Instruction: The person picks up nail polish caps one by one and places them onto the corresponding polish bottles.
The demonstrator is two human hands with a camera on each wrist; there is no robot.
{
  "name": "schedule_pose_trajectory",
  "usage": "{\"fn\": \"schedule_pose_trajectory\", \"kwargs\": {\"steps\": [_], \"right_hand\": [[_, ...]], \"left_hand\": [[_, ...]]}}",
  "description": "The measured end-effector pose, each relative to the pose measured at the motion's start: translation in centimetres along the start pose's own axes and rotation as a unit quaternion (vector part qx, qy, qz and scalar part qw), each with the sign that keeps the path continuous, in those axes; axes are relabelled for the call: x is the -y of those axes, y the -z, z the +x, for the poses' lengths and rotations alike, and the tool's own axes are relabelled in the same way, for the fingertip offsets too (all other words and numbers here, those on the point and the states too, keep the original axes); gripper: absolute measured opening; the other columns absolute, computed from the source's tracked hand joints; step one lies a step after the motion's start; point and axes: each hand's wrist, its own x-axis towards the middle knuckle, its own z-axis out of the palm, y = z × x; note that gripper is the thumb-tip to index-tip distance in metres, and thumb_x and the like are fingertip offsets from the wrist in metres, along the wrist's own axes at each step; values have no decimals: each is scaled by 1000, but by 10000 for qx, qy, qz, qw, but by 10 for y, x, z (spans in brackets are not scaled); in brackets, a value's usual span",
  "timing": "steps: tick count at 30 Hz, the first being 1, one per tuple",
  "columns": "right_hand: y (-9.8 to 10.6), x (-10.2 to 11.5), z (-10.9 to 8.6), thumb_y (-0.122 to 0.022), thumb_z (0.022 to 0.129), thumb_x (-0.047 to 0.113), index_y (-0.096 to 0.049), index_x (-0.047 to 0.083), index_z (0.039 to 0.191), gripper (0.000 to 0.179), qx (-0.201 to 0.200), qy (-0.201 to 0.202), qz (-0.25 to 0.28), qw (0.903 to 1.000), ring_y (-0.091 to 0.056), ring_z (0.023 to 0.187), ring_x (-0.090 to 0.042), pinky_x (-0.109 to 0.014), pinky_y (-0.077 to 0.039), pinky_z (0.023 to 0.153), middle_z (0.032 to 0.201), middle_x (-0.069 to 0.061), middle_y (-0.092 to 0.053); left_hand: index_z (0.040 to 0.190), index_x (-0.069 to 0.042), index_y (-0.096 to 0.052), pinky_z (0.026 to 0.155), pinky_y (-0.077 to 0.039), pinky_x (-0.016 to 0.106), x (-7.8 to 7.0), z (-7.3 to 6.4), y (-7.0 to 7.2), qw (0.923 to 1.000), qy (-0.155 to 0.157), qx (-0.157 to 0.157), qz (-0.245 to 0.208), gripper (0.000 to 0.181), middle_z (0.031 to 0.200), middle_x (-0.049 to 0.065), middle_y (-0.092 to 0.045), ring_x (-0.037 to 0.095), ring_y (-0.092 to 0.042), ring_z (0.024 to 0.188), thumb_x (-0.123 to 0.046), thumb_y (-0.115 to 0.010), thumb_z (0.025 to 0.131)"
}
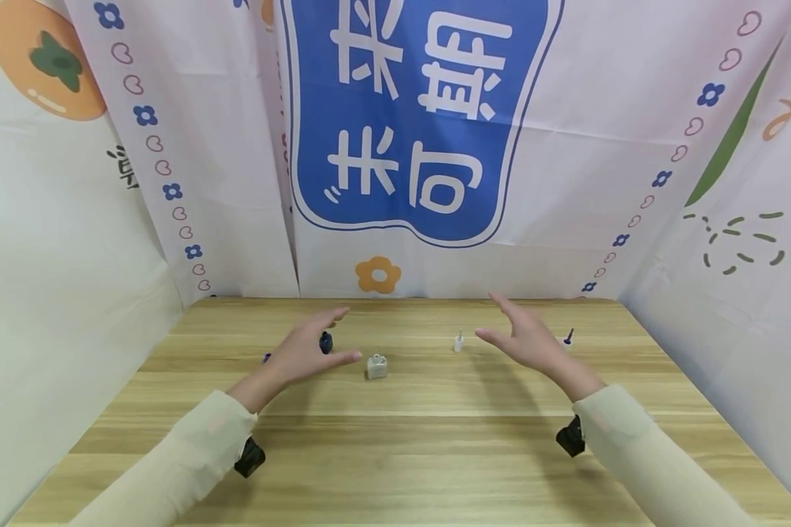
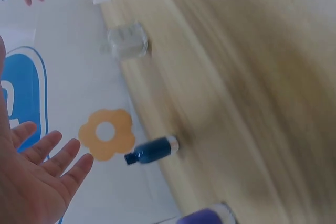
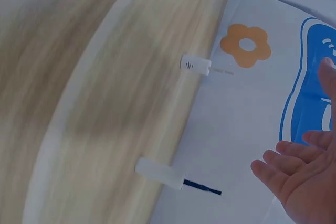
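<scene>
My left hand [image 1: 303,353] hovers over the table with fingers spread and holds nothing. Close by it stand a dark blue nail polish bottle [image 2: 152,150], partly hidden by the hand in the head view, and an uncapped clear glass bottle [image 1: 377,367]. Held above the right side, my right hand [image 1: 530,340] is likewise spread and grips nothing. To its left a white nail polish cap [image 1: 458,342] stands with its pale brush pointing up. Beyond its wrist is another white cap [image 3: 160,172], its brush dark blue and upright.
Something purple [image 2: 202,217] shows only in part beyond my left hand. The wooden table [image 1: 395,454] meets a printed cloth [image 1: 534,271] at its back edge, with cloth walls on both sides. A black wrist camera [image 1: 250,457] sits under each sleeve.
</scene>
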Motion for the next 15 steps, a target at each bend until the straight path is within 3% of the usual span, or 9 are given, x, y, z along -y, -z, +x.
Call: {"fn": "schedule_pose_trajectory", "kwargs": {"steps": [6, 15], "right_hand": [[-18, -1, 5, -67, 93, 36, -34, 2, 148, 74, 45, -267, 724, 9970, -44, 128, -42, -54, -42, 99, 141, -26, -45], [-37, -5, 9, -68, 93, 32, -42, -3, 141, 64, -25, -740, 991, 9923, -52, 120, -41, -52, -44, 98, 131, -26, -54]], "left_hand": [[146, -9, -42, 96, -44, 54, -4, -3, -15, 9993, 284, 42, -259, 84, 141, 13, -49, 34, -50, 123, -48, -76, 81], [145, -12, -44, 93, -47, 52, -1, -9, -35, 9982, 553, 87, -237, 84, 138, 8, -53, 29, -52, 120, -52, -76, 78]]}}
